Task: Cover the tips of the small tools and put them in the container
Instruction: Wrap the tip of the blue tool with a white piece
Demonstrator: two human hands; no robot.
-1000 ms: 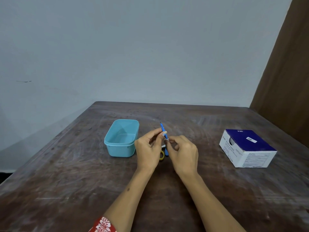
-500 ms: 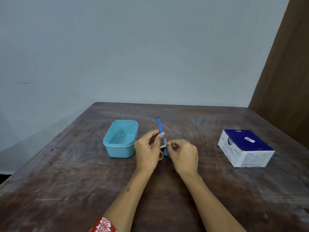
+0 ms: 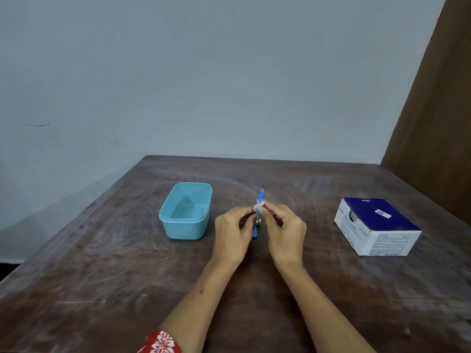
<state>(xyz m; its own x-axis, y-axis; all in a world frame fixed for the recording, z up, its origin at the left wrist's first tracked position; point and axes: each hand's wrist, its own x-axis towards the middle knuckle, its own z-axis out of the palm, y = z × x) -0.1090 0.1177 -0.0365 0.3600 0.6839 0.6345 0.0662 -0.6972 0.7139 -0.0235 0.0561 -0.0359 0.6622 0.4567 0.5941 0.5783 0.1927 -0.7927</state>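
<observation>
Between my hands a thin blue tool (image 3: 261,196) stands almost upright, its dark tip bare and pointing away from me. My left hand (image 3: 233,238) pinches its lower shaft. My right hand (image 3: 286,231) pinches a small white cap (image 3: 257,207) held against the shaft at my fingertips. A second blue tool (image 3: 254,232) lies on the table under and between the hands, mostly hidden. The open teal container (image 3: 167,218) sits to the left of my left hand and looks empty.
A blue and white cardboard box (image 3: 377,225) sits on the right of the brown wooden table (image 3: 102,276). A grey wall stands behind the table, and a brown panel rises at the far right.
My hands have closed together. The blue tool swung from leaning left to nearly upright, and the white cap now sits against its shaft. The yellow ring seen under my hands is hidden.
</observation>
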